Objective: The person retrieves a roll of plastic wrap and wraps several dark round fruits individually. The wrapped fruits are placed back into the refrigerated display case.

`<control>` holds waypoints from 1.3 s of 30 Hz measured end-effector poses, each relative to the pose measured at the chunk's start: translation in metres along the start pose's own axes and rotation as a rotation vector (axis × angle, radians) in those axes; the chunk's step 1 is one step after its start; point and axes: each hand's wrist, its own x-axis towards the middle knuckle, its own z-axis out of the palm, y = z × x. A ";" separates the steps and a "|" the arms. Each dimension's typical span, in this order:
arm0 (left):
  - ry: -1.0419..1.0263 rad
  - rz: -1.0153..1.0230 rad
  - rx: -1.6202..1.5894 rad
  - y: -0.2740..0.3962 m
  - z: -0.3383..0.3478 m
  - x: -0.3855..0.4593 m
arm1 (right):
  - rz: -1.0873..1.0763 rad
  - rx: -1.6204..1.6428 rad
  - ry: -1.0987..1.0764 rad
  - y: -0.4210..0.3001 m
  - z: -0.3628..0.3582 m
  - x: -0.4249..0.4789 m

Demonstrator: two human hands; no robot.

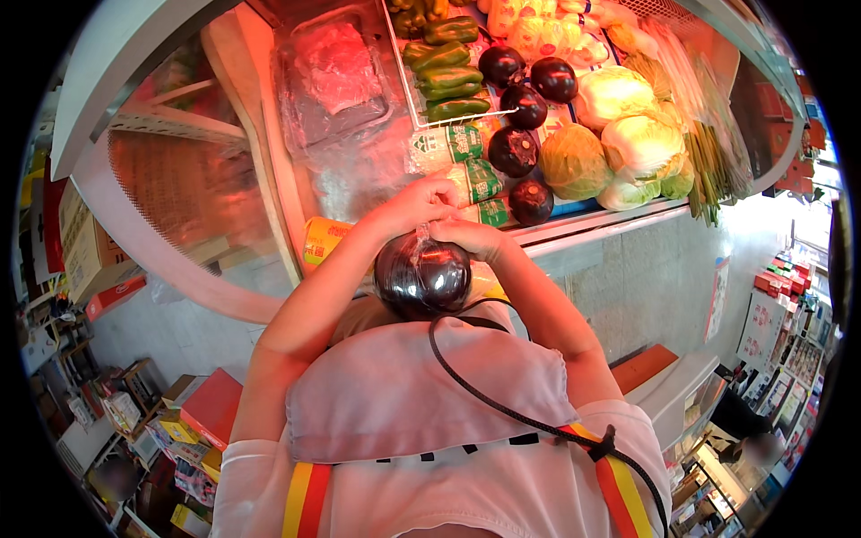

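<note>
A dark, round eggplant (pixel 422 276) wrapped in clear plastic film hangs close to my body. My left hand (pixel 417 202) and my right hand (pixel 471 235) meet at its top, fingers closed on the gathered film. Just beyond them, packs of enoki mushrooms (pixel 482 180) with green-and-white printing lie in the display case. Several unwrapped eggplants (pixel 513 152) form an uneven line beside the packs. Green peppers (pixel 449 77) fill a white wire basket (pixel 412 101). My fingertips partly overlap one another, so the exact grip of each is hard to see.
Cabbages (pixel 575 161) and napa cabbages (pixel 642 144) are piled at the right of the case, near long green stalks (pixel 706 168). A film-covered tray of meat (pixel 336 74) lies at the left. The case's metal front edge (pixel 605 225) runs before me. Boxes (pixel 212 407) stand lower left.
</note>
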 end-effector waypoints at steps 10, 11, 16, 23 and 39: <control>0.117 -0.037 0.153 -0.011 0.004 -0.001 | 0.017 0.075 0.150 -0.002 0.014 -0.004; 0.209 -0.163 0.005 -0.014 0.004 -0.004 | 0.060 0.086 0.160 -0.004 0.016 -0.005; 0.409 -0.270 -0.008 0.007 -0.009 -0.014 | -0.016 0.075 0.154 -0.006 0.014 -0.010; 0.073 -0.165 0.501 0.075 -0.005 -0.043 | -0.042 -0.017 0.152 -0.001 0.007 -0.010; 0.267 0.009 0.772 0.084 -0.018 -0.042 | -0.098 -0.234 0.115 0.000 0.002 -0.012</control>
